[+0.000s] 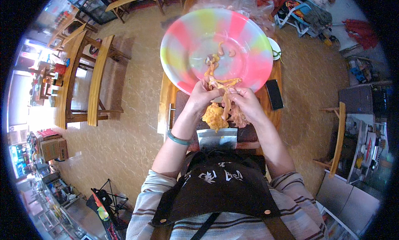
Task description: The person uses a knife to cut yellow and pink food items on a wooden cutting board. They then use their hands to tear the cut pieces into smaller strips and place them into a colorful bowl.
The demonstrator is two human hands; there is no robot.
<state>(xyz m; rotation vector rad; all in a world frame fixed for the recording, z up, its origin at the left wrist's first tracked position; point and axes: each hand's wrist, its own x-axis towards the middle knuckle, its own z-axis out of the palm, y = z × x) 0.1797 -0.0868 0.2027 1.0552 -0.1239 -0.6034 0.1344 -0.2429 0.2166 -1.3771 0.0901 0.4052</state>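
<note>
My left hand (202, 95) and my right hand (244, 100) pinch a stretched, slippery strand of yellowish-pink animal innards (226, 104) between them. The strand crosses the near rim of a large multicoloured plastic basin (184, 65), its lower end hanging down. More innards (212, 64) and small pale pieces lie inside the basin. Below my hands, a lump of yellow fat (215, 116) rests on a dark board (190, 138). A pinkish, ragged lump (239, 117) sits beside it, partly covered by my right hand. Closest to my apron lies a broad metal blade (217, 138), apparently a cleaver.
A black phone (274, 95) lies on the wooden table (166, 98), right of the basin. Behind it is a white plate (274, 47) with green strips. Clear plastic bags (227, 0) bunch beyond the basin. A wooden bench (101, 81) stands to the left, another (337, 140) to the right.
</note>
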